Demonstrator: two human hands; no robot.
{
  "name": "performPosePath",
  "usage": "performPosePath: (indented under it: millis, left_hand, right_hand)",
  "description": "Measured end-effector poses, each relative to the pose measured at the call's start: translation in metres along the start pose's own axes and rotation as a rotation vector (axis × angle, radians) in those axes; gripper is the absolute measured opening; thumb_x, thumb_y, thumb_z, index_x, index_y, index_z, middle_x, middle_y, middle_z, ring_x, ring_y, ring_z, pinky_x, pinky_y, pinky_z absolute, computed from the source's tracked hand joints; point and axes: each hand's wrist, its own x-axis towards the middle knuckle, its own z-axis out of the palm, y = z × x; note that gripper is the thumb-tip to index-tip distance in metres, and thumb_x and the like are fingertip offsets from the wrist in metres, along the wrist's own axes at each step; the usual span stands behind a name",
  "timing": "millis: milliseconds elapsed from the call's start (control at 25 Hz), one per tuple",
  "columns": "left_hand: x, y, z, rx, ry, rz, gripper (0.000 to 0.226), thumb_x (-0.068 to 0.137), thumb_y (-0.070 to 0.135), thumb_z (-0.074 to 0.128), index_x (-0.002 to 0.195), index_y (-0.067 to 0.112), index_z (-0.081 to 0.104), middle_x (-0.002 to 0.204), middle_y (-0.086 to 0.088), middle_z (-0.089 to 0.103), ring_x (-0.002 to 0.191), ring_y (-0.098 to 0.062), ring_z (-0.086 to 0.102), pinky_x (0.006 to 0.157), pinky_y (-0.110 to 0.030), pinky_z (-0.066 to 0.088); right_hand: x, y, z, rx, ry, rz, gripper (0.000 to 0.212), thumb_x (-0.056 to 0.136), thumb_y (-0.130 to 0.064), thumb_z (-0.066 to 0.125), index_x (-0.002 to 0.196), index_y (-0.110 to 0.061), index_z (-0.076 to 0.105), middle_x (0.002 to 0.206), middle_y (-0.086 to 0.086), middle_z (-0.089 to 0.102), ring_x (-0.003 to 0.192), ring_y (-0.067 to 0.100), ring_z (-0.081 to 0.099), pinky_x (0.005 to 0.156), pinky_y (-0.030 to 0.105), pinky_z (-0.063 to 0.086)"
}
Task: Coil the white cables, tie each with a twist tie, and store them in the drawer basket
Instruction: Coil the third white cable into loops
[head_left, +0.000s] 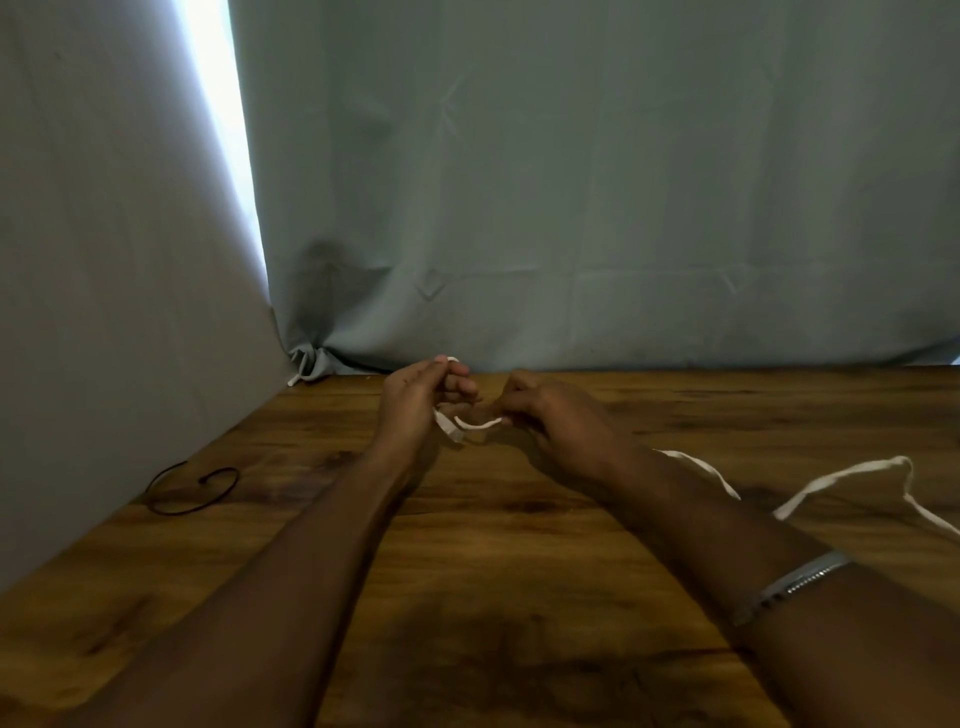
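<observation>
A white cable (841, 475) trails across the wooden table (519, 519) from the right edge, passes behind my right forearm and runs up into both hands. My left hand (415, 395) pinches the cable's end, with a small loop showing above its fingers and the white plug hanging below. My right hand (550, 410) grips the cable a short way along, so a short curved length spans between the hands. A black twist tie (189, 488) lies curled on the table at the left. No drawer basket is in view.
Grey cloth hangs behind the table and along its left side, with a bright gap of light at the upper left. A knotted corner of the cloth (309, 364) rests at the table's back left. A silver bangle (789, 584) circles my right forearm.
</observation>
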Motion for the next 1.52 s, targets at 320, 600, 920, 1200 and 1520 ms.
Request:
performPosePath:
  millis: [320, 600, 920, 1200, 1520]
  left_hand:
    - [-0.022, -0.005, 0.019, 0.135, -0.317, -0.277, 0.056, 0.106, 0.029, 0.044, 0.055, 0.017, 0.064, 0.049, -0.005, 0.049, 0.035, -0.016, 0.045, 0.044, -0.023, 0.041]
    - [-0.026, -0.002, 0.021, 0.089, -0.319, -0.171, 0.057, 0.083, 0.063, 0.064, 0.058, 0.012, 0.057, 0.039, 0.001, 0.04, 0.03, -0.007, 0.032, 0.044, -0.021, 0.036]
    - [-0.024, -0.001, 0.021, 0.042, -0.42, -0.223, 0.031, 0.109, 0.019, 0.043, 0.092, 0.002, 0.061, 0.057, -0.004, 0.049, 0.051, -0.016, 0.053, 0.054, -0.025, 0.049]
    - [-0.035, 0.014, 0.02, -0.04, -0.563, -0.389, 0.038, 0.109, 0.028, 0.036, 0.079, 0.011, 0.052, 0.054, -0.001, 0.044, 0.06, -0.021, 0.056, 0.077, -0.033, 0.051]
    - [-0.012, 0.015, 0.003, -0.408, -0.233, -0.303, 0.038, 0.11, 0.03, 0.034, 0.074, 0.019, 0.043, 0.043, 0.008, 0.029, 0.031, -0.004, 0.025, 0.045, -0.02, 0.04]
  right_hand:
    - [0.008, -0.011, -0.004, 0.303, 0.296, 0.239, 0.037, 0.072, -0.046, 0.086, 0.096, -0.028, 0.065, 0.092, -0.009, 0.067, 0.084, 0.007, 0.064, 0.068, 0.026, 0.051]
    - [0.007, -0.021, -0.011, 1.248, -0.029, 0.562, 0.025, 0.1, -0.025, 0.063, 0.1, 0.0, 0.065, 0.074, 0.013, 0.069, 0.06, 0.022, 0.068, 0.066, 0.036, 0.059]
    - [0.011, -0.016, -0.013, 1.236, 0.244, 0.68, 0.006, 0.101, -0.013, 0.064, 0.102, -0.009, 0.061, 0.046, -0.004, 0.05, 0.034, 0.005, 0.036, 0.037, 0.021, 0.036]
    - [0.008, -0.009, -0.011, 1.231, 0.306, 0.668, 0.02, 0.093, -0.017, 0.075, 0.106, -0.008, 0.063, 0.052, 0.002, 0.047, 0.037, 0.008, 0.04, 0.043, 0.024, 0.04]
    - [-0.014, -0.004, -0.003, 0.001, 0.037, 0.314, 0.024, 0.099, -0.039, 0.061, 0.12, -0.035, 0.051, 0.101, -0.008, 0.072, 0.089, 0.014, 0.066, 0.072, 0.034, 0.05]
